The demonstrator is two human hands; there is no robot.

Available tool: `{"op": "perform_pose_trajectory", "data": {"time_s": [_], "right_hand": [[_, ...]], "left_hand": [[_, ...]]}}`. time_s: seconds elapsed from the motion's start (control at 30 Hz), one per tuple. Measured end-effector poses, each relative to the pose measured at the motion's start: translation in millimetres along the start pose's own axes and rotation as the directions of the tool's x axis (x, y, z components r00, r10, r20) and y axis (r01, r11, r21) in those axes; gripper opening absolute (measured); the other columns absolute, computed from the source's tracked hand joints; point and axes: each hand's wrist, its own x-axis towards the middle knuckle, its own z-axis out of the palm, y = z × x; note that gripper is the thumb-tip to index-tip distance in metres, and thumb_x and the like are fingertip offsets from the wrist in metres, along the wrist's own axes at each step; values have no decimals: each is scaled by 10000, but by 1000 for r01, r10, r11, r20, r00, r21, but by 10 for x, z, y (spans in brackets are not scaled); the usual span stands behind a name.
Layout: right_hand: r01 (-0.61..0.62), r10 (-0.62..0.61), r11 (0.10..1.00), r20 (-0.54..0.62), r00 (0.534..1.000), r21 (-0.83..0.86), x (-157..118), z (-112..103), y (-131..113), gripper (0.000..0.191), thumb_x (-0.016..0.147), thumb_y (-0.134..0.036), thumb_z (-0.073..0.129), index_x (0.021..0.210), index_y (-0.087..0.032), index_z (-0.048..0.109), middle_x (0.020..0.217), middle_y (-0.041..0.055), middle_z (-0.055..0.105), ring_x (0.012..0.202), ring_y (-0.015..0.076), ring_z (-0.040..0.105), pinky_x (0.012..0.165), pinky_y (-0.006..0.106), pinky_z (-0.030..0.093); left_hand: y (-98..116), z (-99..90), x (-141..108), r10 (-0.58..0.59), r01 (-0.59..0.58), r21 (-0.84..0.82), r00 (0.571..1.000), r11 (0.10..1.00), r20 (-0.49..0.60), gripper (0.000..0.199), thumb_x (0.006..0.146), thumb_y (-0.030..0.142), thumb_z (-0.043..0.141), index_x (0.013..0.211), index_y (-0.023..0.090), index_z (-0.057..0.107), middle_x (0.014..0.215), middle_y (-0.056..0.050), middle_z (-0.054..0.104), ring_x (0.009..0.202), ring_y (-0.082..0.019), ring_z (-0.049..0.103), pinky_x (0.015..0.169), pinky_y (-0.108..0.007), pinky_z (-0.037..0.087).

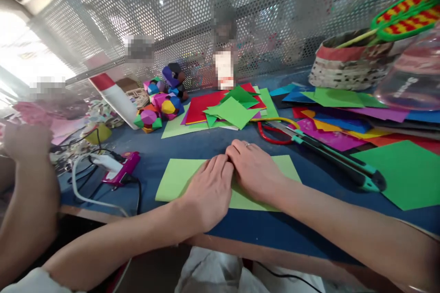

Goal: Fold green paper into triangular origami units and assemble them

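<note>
A light green sheet of paper (175,176), folded over, lies on the blue table in front of me. My left hand (210,187) rests palm down on its middle, fingers laid together and pointing at the far edge. Right beside it, my right hand (256,169) presses on the same paper, with a ring on one finger. Both hands meet near the far edge, and their fingertips are partly hidden. Beyond the right hand lie a black and teal utility knife (343,165) and scissors with red and yellow handles (271,135).
Coloured paper squares (237,112) lie ahead; more paper (405,174) covers the right. Folded paper balls (149,119) and a purple power strip (122,169) with cables sit left. A woven basket (340,66) stands behind. Another person's arm (30,183) is far left.
</note>
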Motion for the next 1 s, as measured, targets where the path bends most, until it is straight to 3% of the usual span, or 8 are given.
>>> {"op": "perform_pose_trajectory", "data": {"time_s": [0.1, 0.2, 0.37, 0.53, 0.77, 1.0], "right_hand": [[-14, 14, 1000, 1, 1000, -14, 2, 6, -6, 116, 879, -87, 486, 908, -145, 583, 938, 104, 594, 813, 243, 553, 723, 349, 333], [-21, 21, 999, 10, 1000, -28, 7, 5, -8, 158, 868, -55, 464, 927, -143, 581, 954, 106, 590, 818, 241, 550, 720, 345, 329], [-2, 3, 999, 45, 999, -38, 13, -15, -4, 215, 815, -13, 449, 931, -143, 575, 972, 111, 583, 802, 240, 537, 732, 348, 334], [-12, 14, 1000, 79, 997, -27, 34, -14, 1, 263, 799, 11, 408, 935, -143, 572, 984, 121, 579, 820, 247, 532, 729, 349, 342], [14, -11, 999, 78, 997, -29, 36, 3, 11, 241, 817, -2, 411, 933, -139, 572, 973, 123, 579, 819, 247, 526, 742, 361, 352], [19, -17, 999, 48, 999, -40, 33, 23, 16, 232, 815, 3, 423, 911, -148, 571, 970, 116, 584, 795, 227, 530, 725, 351, 346]], "left_hand": [[-72, -8, -86, 19, -21, -121, 1000, 992, -21, 354, 882, 55, 377, 1231, 87, 426, 1333, -219, 488, 1301, -330, 481, 1107, -509, 432], [-166, 14, -211, 29, -33, -216, 999, 976, -20, 470, 855, 31, 368, 1322, 79, 344, 1481, -249, 361, 1480, -349, 277, 1177, -544, 351], [-357, 51, -464, -54, 57, -249, 998, 967, 19, 643, 839, -37, 300, 1456, 118, 205, 1595, -230, 232, 1549, -332, 85, 1204, -621, 259], [-577, -46, -726, -61, 81, -316, 995, 945, 74, 697, 874, -14, 331, 1522, 168, 153, 1646, -188, 176, 1556, -305, 56, 1224, -595, 241], [-814, -161, -985, -40, 83, -321, 990, 943, 139, 697, 973, 52, 296, 1575, 255, 10, 1662, -144, 191, 1544, -301, 148, 1226, -589, 228], [-1014, -133, -1172, -78, 111, -245, 987, 963, 140, 677, 968, 76, 335, 1572, 240, 76, 1650, -151, 242, 1534, -302, 190, 1215, -616, 205]]}}
